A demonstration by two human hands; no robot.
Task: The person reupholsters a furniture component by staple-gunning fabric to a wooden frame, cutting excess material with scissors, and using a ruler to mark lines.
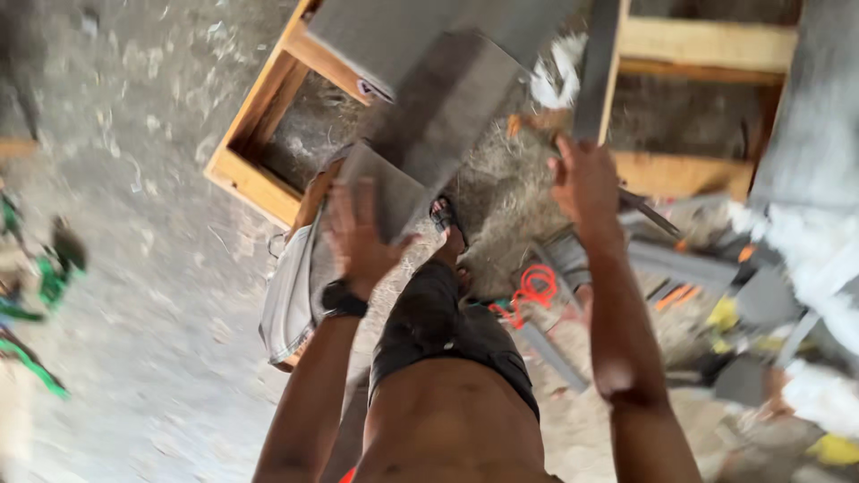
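My left hand is spread flat, fingers open, pressing against the lower end of a grey flat panel that tilts up over the open wooden frame on the concrete floor. My right hand is closed around the lower end of a dark grey strip just right of the panel, near the frame's far rail. An orange cord lies on the floor beside my knee.
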